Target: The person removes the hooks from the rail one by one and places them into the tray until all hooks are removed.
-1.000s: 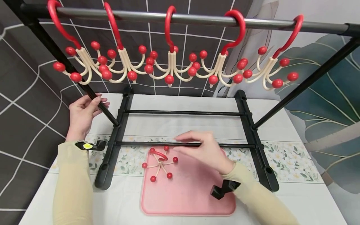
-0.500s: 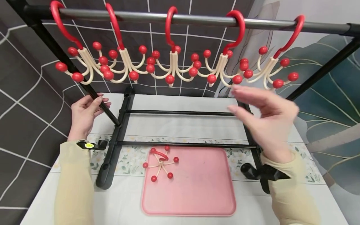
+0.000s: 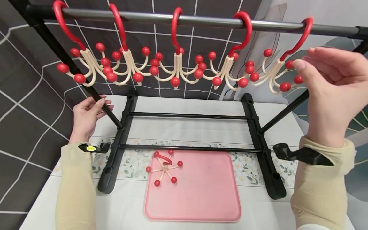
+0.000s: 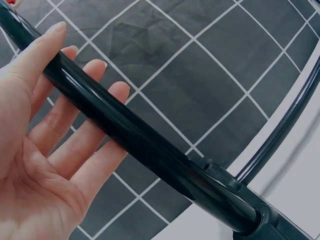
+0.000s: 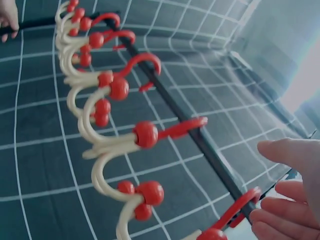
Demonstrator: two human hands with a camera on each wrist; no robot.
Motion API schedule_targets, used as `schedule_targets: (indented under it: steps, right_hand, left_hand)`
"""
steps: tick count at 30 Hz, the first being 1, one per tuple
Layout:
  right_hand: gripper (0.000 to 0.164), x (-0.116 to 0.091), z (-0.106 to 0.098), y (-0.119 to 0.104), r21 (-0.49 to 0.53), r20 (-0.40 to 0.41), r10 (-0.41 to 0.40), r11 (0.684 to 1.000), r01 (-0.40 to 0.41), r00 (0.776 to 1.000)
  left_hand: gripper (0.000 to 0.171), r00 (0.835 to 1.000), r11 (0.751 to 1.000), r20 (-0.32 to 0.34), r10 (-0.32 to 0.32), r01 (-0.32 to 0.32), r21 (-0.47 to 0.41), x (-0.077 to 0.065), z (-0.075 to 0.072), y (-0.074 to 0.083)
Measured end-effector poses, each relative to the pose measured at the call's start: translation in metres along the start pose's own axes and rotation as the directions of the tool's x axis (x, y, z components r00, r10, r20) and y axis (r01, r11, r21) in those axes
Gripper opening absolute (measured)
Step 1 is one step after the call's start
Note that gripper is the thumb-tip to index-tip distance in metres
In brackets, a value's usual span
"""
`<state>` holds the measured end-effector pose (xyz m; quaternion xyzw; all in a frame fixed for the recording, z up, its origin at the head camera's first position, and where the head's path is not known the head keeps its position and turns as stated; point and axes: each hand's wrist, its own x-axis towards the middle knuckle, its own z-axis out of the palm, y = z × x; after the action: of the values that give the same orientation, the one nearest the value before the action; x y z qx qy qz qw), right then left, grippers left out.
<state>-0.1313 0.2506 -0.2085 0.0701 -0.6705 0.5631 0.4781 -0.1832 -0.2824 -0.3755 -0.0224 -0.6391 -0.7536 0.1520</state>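
My left hand (image 3: 84, 119) holds the rack's black left post (image 4: 110, 117), thumb in front and fingers behind it. At the right, my right hand (image 3: 337, 86) is raised beside the rightmost claw-shaped hanger (image 3: 275, 68), which has a red hook and cream prongs tipped with red balls. Its thumb and fingers are parted with nothing between them; in the right wrist view the fingers (image 5: 280, 210) are near that hanger's red hook (image 5: 242, 205). Several such hangers hang in a row from the black top bar (image 3: 207, 21). Another hanger (image 3: 166, 163) lies on the pink tray (image 3: 207, 191).
The rack stands on black feet (image 3: 265, 169) joined by two low rods (image 3: 189, 148) over a white table (image 3: 123, 204) with a floral band. A grey wall with white grid lines (image 3: 31, 127) lies behind and left, a curtain (image 3: 273, 19) at the right.
My right hand has moved from over the low front rod and tray, up and right to beside the rightmost hanger. My left hand stays on the post.
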Motion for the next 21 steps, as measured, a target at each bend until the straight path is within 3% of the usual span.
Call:
schedule_targets:
  steps: [3,8,13,21]
  right_hand:
    - [0.032,0.01,0.001,0.003,-0.132,0.025,0.011,0.991,-0.007,1.0]
    - [0.033,0.025,0.007,0.005,-0.192,0.034,0.063,0.98,-0.056,0.997]
    - [0.028,0.031,0.009,0.008,-0.245,0.09,-0.019,0.969,0.041,0.996]
    - [0.028,0.037,0.012,0.006,-0.258,0.028,0.09,0.963,-0.08,0.996]
  left_hand:
    - [0.031,1.0,1.0,-0.001,-0.001,0.001,-0.002,0.0,0.0,0.001]
    - [0.041,1.0,1.0,0.003,-0.007,0.007,0.002,0.0,0.0,0.001]
    - [0.044,1.0,1.0,0.004,-0.009,0.009,0.003,0.0,-0.001,0.001]
    - [0.042,1.0,1.0,0.008,-0.004,0.004,-0.001,0.0,0.0,0.0]
